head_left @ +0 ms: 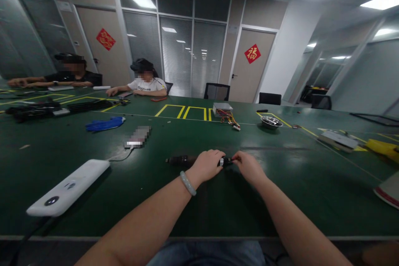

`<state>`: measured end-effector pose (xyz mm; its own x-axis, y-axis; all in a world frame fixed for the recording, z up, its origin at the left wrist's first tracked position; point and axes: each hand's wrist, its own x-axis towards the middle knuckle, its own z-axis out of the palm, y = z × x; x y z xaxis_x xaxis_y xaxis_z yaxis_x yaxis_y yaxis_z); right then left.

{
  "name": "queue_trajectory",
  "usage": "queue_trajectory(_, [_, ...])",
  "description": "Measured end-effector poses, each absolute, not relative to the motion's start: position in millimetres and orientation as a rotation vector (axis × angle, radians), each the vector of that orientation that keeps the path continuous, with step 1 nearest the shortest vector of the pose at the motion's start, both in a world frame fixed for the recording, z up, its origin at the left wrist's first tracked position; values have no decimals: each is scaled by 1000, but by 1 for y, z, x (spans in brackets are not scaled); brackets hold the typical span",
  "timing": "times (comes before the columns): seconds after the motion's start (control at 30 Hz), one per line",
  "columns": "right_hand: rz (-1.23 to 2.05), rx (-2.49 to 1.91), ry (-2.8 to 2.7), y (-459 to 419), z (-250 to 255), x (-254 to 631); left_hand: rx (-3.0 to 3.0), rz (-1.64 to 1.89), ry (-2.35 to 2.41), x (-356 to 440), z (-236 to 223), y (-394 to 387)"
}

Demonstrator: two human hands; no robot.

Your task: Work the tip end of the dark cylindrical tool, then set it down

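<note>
A long dark cylindrical tool [182, 160], shaped like an electric screwdriver, lies sideways on the green table in front of me. My left hand [209, 164] is wrapped over its middle from above and hides much of the body; a pale bracelet circles that wrist. A light band shows just past my left fingers. At the tool's right end, the fingers of my right hand [247, 166] are pinched together at the tip. Whether they grip the tip itself or a small part there is too small to tell.
A white power bank [70, 187] is cabled to a phone [139, 137]. Beyond lie a blue glove [105, 124], a power supply unit [222, 109] with wires, a metal bowl [271, 122] and a flat grey device [338, 140]. Two people sit across the table.
</note>
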<state>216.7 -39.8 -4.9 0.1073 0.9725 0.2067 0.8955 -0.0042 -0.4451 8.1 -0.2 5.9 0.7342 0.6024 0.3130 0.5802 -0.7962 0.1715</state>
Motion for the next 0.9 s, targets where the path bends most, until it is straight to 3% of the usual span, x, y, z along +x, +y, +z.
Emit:
queue_trajectory(0.5, [73,-1942,-1987,-57,5,220,2888,530,888,14,11,1])
queue_trajectory(0.9, [146,-1913,-2020,-65,8,218,3031,477,950,28,9,-18])
